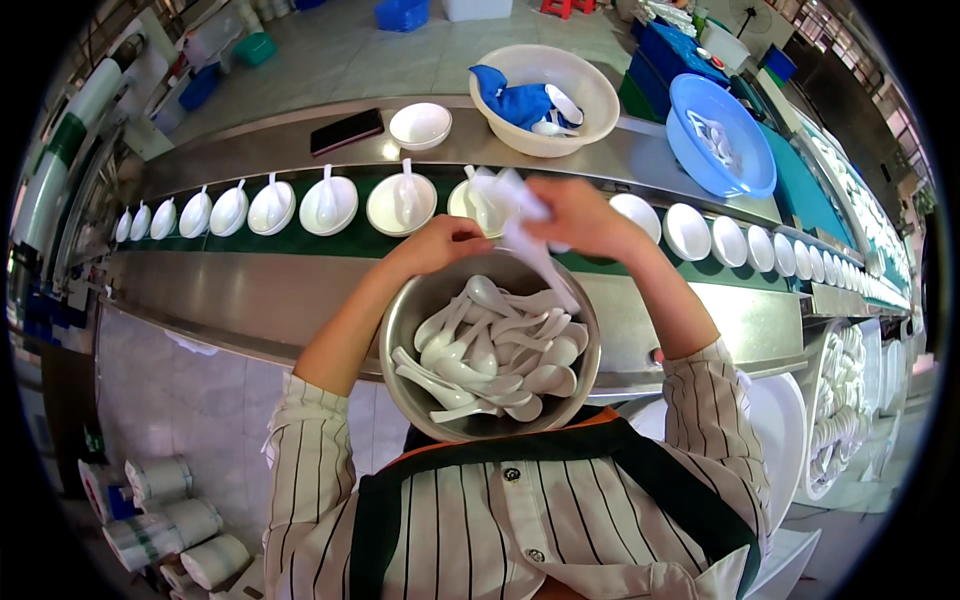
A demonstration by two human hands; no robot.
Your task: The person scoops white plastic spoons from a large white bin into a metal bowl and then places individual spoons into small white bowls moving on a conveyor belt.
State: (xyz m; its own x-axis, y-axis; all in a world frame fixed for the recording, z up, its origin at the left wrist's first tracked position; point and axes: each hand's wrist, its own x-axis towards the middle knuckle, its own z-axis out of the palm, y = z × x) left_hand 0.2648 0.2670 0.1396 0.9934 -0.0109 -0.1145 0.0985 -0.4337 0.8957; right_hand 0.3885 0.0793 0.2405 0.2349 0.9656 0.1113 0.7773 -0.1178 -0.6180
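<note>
My right hand (pixel 583 218) is closed on white spoons (pixel 530 252), smeared by motion, above the front edge of the belt. My left hand (pixel 447 243) is beside a white bowl (pixel 460 203) with a spoon in it; its fingers are curled together, and what they hold, if anything, is hidden. Below both hands, against my apron, a metal basin (pixel 393 335) holds a heap of white spoons (pixel 483 355). Leftward along the green belt (pixel 350 232) stand several bowls (pixel 377 212), each with a spoon. Bowls to the right (pixel 687 233) show no spoon.
On the steel ledge beyond the belt are a dark phone (pixel 346 131), a small white bowl (pixel 420 126), a cream basin (pixel 600 120) with a blue cloth and spoons, and a blue basin (pixel 762 165) with spoons. A tub of spoons (pixel 838 400) stands at the right.
</note>
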